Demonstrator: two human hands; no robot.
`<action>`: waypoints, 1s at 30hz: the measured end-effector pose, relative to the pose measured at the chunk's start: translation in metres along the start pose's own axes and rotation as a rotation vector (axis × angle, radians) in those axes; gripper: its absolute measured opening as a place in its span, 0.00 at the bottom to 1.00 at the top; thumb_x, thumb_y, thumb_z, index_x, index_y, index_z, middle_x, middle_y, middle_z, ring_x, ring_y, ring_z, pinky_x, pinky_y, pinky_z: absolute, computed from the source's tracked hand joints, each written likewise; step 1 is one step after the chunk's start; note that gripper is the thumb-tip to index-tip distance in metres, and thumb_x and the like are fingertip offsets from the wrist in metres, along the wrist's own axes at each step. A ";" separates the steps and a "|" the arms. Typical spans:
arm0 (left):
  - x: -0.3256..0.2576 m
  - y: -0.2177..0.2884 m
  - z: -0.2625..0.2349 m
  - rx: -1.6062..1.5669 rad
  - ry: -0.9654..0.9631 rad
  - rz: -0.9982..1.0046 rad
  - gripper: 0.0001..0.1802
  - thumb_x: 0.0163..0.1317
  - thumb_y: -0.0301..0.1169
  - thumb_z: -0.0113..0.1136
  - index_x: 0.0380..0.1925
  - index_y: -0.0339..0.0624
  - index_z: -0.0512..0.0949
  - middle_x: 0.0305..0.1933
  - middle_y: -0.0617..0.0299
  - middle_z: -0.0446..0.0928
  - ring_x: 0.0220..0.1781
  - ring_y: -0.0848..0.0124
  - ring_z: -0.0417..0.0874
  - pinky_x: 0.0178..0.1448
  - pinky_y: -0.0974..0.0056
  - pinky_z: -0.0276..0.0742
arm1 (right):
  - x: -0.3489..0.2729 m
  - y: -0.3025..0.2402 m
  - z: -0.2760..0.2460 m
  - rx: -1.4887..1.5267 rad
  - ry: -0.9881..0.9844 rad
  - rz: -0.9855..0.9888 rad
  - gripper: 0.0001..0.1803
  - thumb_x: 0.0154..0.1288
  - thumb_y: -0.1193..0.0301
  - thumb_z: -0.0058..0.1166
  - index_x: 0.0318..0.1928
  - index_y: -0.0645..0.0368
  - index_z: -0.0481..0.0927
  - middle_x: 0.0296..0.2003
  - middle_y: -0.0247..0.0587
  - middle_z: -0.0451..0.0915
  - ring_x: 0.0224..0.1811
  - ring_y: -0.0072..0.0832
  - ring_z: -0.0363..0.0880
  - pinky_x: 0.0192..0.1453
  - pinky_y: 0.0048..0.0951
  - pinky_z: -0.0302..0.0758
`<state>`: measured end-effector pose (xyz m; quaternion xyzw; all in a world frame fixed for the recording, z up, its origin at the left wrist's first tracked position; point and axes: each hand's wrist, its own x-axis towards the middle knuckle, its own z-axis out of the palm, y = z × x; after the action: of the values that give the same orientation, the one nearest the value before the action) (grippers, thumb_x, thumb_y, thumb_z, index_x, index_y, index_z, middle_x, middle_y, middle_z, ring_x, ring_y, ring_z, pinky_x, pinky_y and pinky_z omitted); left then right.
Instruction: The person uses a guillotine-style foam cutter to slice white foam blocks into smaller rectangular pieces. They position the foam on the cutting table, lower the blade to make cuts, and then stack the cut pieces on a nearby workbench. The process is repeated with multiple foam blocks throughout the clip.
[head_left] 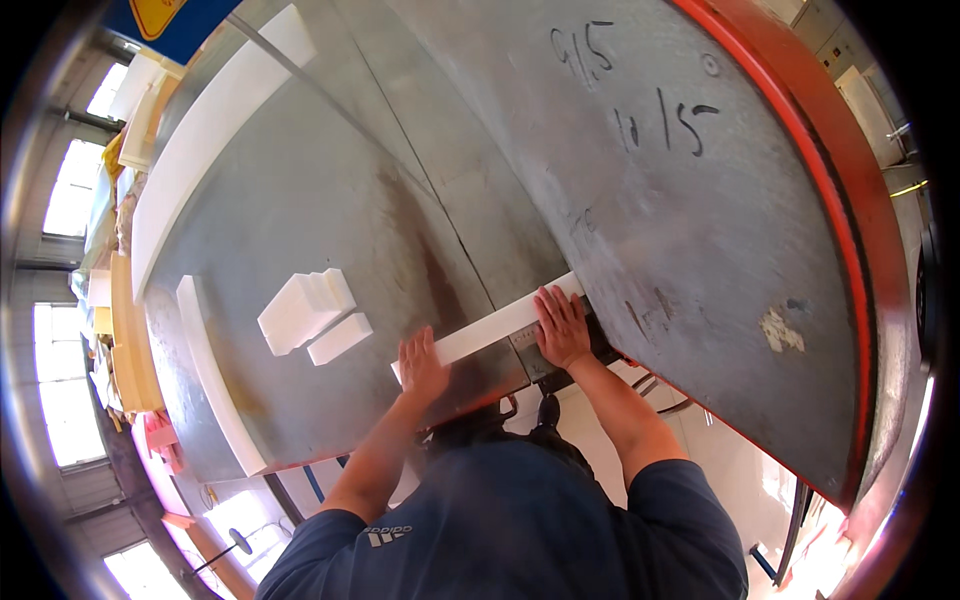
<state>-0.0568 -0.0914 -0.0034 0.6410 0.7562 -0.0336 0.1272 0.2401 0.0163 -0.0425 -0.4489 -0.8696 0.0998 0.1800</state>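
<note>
A long white foam strip (490,330) lies along the near edge of the grey metal table (330,190), its right end against the raised grey metal panel (690,230). My left hand (423,368) rests on the strip's left end, fingers stretched out over it. Toward its right end my right hand (562,328) lies with fingers extended across the top. Both hands touch the strip from above without visibly wrapping round it. Left of my left hand sit several white foam blocks (305,308) in a group, with a smaller white block (340,338) beside them.
A long white foam strip (215,375) lies at the table's left; a larger white foam piece (205,150) lies beyond it. A thin grey rod or blade (320,88) slants down from a blue housing (185,25). A red rim (800,130) borders the panel. Yellowish foam (130,330) stands left.
</note>
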 end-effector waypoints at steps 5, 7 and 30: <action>0.000 -0.001 -0.001 0.009 0.022 0.028 0.49 0.51 0.36 0.71 0.69 0.36 0.55 0.69 0.50 0.64 0.71 0.52 0.64 0.78 0.45 0.50 | 0.000 0.000 -0.003 0.000 0.032 -0.005 0.32 0.66 0.63 0.47 0.70 0.55 0.63 0.73 0.39 0.59 0.76 0.40 0.53 0.76 0.53 0.51; -0.004 -0.003 0.001 0.017 0.025 0.031 0.49 0.51 0.36 0.72 0.69 0.36 0.55 0.69 0.50 0.64 0.70 0.52 0.64 0.77 0.45 0.51 | -0.004 -0.003 -0.004 0.011 0.032 0.007 0.32 0.66 0.63 0.47 0.70 0.55 0.63 0.73 0.39 0.59 0.76 0.40 0.53 0.76 0.53 0.51; -0.006 -0.002 0.008 0.068 0.039 0.028 0.51 0.51 0.38 0.72 0.70 0.40 0.53 0.67 0.48 0.65 0.69 0.50 0.65 0.72 0.48 0.60 | -0.020 -0.001 -0.006 -0.044 0.144 -0.026 0.36 0.61 0.65 0.52 0.71 0.57 0.61 0.74 0.40 0.56 0.78 0.39 0.50 0.78 0.51 0.48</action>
<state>-0.0567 -0.0992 -0.0104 0.6560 0.7479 -0.0450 0.0911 0.2526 -0.0006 -0.0415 -0.4474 -0.8621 0.0459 0.2334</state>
